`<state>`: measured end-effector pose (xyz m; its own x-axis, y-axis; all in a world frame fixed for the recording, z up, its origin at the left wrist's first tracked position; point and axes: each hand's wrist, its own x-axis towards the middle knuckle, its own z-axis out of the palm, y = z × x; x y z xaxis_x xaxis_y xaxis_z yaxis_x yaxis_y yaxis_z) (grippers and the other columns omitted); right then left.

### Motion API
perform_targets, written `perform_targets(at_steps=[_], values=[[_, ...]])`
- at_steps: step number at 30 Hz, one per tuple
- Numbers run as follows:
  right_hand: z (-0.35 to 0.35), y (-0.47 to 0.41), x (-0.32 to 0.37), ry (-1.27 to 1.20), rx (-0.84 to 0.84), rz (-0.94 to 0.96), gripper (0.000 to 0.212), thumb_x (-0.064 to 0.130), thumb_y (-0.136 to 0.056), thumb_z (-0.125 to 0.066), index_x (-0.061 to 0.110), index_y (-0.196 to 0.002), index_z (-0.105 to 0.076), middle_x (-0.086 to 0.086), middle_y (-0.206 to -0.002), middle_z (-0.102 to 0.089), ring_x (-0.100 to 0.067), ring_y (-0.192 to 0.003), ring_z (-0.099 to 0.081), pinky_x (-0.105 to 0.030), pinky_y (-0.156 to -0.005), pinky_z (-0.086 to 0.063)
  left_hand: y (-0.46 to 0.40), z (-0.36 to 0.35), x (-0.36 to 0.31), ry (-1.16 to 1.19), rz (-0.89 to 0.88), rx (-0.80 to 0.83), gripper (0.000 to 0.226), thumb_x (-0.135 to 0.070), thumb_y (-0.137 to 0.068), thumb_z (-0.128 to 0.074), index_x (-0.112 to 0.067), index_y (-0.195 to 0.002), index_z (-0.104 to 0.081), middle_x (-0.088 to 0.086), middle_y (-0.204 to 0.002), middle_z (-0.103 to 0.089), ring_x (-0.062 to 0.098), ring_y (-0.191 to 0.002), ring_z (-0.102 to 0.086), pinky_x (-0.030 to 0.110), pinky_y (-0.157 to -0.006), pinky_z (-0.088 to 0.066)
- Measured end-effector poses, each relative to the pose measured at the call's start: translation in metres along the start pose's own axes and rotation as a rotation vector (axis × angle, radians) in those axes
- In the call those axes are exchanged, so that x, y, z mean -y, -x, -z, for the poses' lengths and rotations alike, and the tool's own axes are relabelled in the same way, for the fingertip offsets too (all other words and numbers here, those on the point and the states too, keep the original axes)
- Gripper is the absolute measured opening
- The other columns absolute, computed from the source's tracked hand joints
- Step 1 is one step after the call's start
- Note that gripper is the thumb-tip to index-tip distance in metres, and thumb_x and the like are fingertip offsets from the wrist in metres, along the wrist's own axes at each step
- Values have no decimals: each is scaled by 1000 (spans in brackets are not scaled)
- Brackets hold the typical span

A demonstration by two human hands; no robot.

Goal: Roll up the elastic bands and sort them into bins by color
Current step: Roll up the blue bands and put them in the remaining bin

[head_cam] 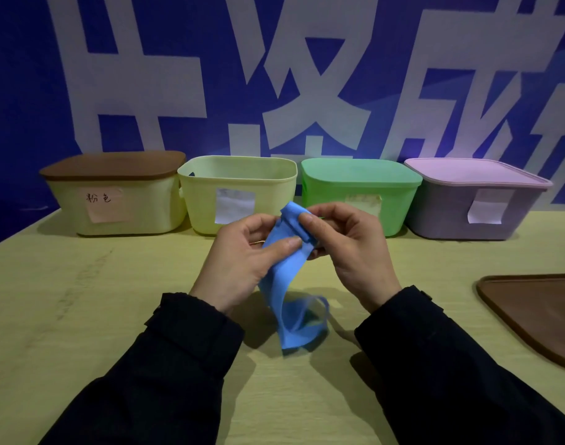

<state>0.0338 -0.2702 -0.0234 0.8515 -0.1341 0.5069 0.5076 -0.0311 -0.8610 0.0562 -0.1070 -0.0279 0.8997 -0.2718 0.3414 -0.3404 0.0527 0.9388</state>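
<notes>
At the far left of the desk stood a pale yellow bin closed by a brown lid, with a pink note bearing handwriting on its front. Just right of it, touching or nearly so, sat an open yellow-green bin with a white label. Nearer, in front of that bin, your left hand pinched the blue elastic band between thumb and curled fingers, the thumb pressing flat on the band's face. The band's upper end was folded or partly rolled between your two hands, held above the desk; the rest hung down in a loose loop whose lowest part seemed to reach the desk between your dark sleeves. Your right hand gripped the rolled top edge, its fingers curled round it. Behind that hand stood a green bin with a green lid on, its label mostly hidden by your hand. Further right was a grey bin under a pink lid, with a white label. At the near right edge a second brown lid lay flat on the desk, well apart from the bins. A blue wall with large white characters rose behind everything.
</notes>
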Motion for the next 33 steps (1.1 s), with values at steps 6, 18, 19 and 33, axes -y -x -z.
perform_targets(at_steps=[6, 18, 19, 33], values=[[6, -2, 6, -4, 16, -65, 8, 9, -93, -67, 10, -88, -73, -1, -66, -68, -11, -53, -59, -25, -55, -55, -1, 6, -1, 16, -12, 35, 17, -5, -90, -71, -15, -102, -74, 2, -93, -79, 12, -88, -75, 20, -75, -57], [12, 2, -11, 715, 13, 511, 13, 29, -96, -67, 18, -99, -73, 3, -79, -73, -15, -67, -68, -40, -60, -55, -1, 2, -1, 197, 111, 7, 16, -23, -94, -63, -12, -97, -74, 14, -96, -76, 20, -87, -70, 32, -78, -54], [12, 3, -9, 786, 25, 591, 14, 28, -98, -65, 17, -101, -73, 2, -81, -73, -16, -68, -68, -39, -59, -54, 0, 1, -2, 221, 106, 8, 21, -32, -95, -66, -12, -97, -74, 15, -97, -75, 21, -88, -70, 36, -81, -55], [11, 4, -2, 325, 152, 234, 13, 21, -91, -66, 17, -102, -73, 3, -98, -75, -15, -95, -71, -30, -84, -56, 4, -8, 1, 41, -83, -5, 25, 2, -98, -58, -14, -116, -64, 6, -104, -78, 20, -101, -74, 33, -93, -56]])
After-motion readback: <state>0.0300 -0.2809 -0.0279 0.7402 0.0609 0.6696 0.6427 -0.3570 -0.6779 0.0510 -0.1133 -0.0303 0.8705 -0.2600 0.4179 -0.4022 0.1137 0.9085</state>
